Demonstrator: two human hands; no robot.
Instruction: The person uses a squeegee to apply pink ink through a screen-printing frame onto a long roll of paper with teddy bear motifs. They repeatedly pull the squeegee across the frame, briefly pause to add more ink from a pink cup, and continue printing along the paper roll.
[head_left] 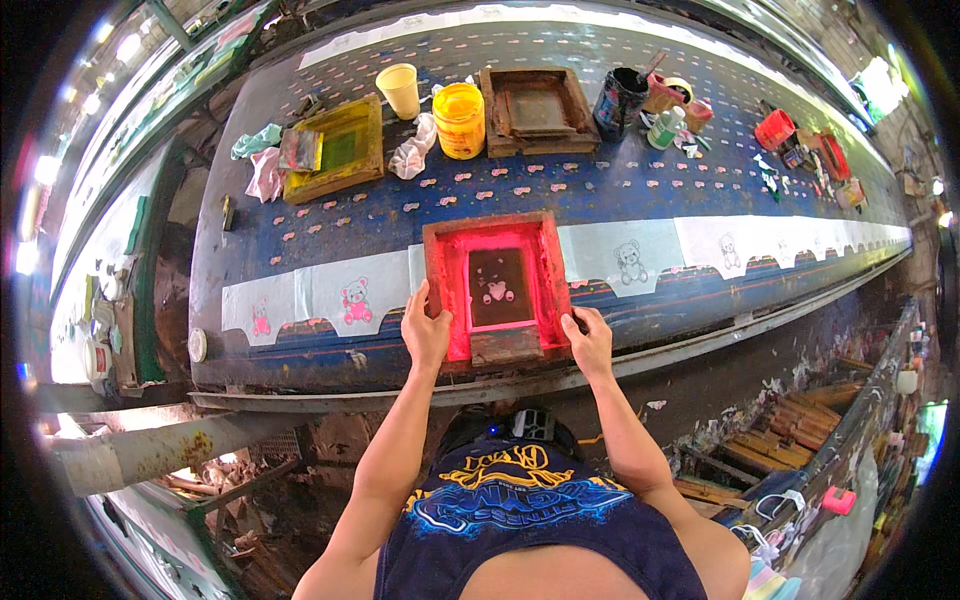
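Pink-stained screen frame on a blue, pink-dotted printing table

Between the fingers of the left hand (pixel 426 332) and those of the right hand (pixel 588 340), the wooden screen frame (pixel 497 285) glows bright pink, with a dark brown mesh and a small pink-and-white bear figure at its middle. Beyond the fingertips, the table (pixel 560 185) is deep blue, patterned with rows of small pale pink marks. Left of the left fingers, the grey-white cloth strip (pixel 340 292) carries a pink bear print (pixel 355 300); right of the right fingers its bears (pixel 630 260) are grey outlines only. Far past the fingertips stand a yellow tub (pixel 459 120), a cream cup (pixel 400 90) and a yellow-green frame (pixel 335 150).
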